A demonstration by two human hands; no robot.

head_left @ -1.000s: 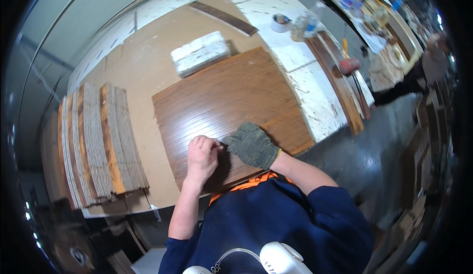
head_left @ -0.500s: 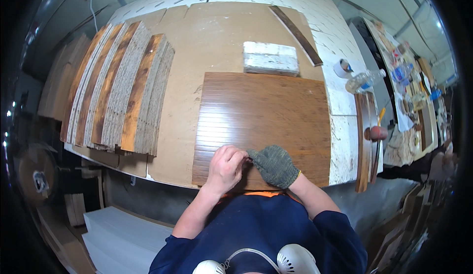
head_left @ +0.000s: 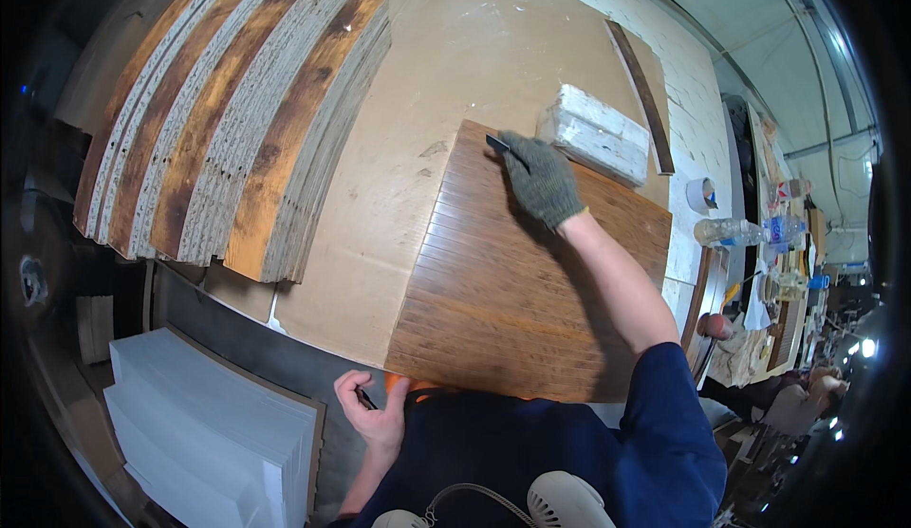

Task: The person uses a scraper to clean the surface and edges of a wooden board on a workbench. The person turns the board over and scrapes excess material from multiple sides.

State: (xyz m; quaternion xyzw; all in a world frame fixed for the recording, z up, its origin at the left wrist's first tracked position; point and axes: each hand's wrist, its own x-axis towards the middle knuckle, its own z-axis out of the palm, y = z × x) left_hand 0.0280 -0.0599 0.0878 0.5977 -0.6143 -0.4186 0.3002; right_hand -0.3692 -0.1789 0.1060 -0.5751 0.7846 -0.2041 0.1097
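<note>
A brown wooden panel (head_left: 531,272) with narrow grooves lies on the cardboard-covered table. My right hand (head_left: 543,182), in a grey-green knitted glove, is over its far left part. Between the gloved fingertips sits a small flat dark piece (head_left: 496,144), close to the panel's far left corner; its exact kind is unclear. My bare left hand (head_left: 378,419) is at the panel's near left corner, beyond the table edge. Its fingers curl around a small dark thing (head_left: 365,399), mostly hidden. A white-wrapped block (head_left: 598,134) rests beside my right hand, against the panel's far edge.
Stacked boards (head_left: 285,120) with rough grey edges fill the table's left. A dark wooden strip (head_left: 641,96) lies at the far right. Clear plastic bottles (head_left: 729,233) and a small white cup (head_left: 701,194) stand on the right. White sheets (head_left: 209,414) are stacked below left.
My hands have moved apart from the near edge of the panel. The right has reached to its far left part; the left has dropped back to the corner. The view has turned left.
</note>
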